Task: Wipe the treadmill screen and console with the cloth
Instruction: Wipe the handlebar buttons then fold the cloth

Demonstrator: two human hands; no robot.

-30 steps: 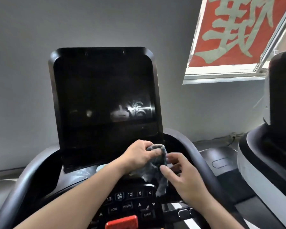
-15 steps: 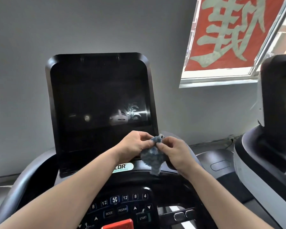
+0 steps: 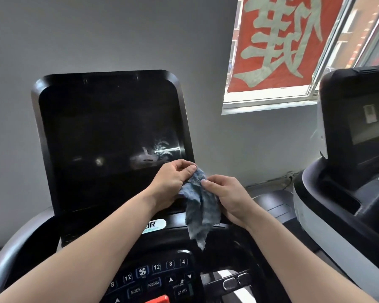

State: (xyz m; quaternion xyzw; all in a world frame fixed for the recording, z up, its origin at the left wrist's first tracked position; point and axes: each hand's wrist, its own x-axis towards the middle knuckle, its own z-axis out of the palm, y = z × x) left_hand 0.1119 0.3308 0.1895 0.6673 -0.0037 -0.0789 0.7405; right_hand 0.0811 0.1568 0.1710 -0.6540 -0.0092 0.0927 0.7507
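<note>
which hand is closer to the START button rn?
Right, narrowly. The right hand grips the cloth up and right of the START button; the left hand grips it higher, in front of the screen.

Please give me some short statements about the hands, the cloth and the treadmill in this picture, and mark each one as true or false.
1. Both hands hold the cloth. True: the left hand and the right hand each pinch it.
2. The cloth is pressed flat on the screen. False: it hangs bunched between the hands.
3. The screen is dark. True.
4. The cloth is red. False: it is blue-grey.
5. The START button is covered by the cloth. False: it shows below it.
</note>
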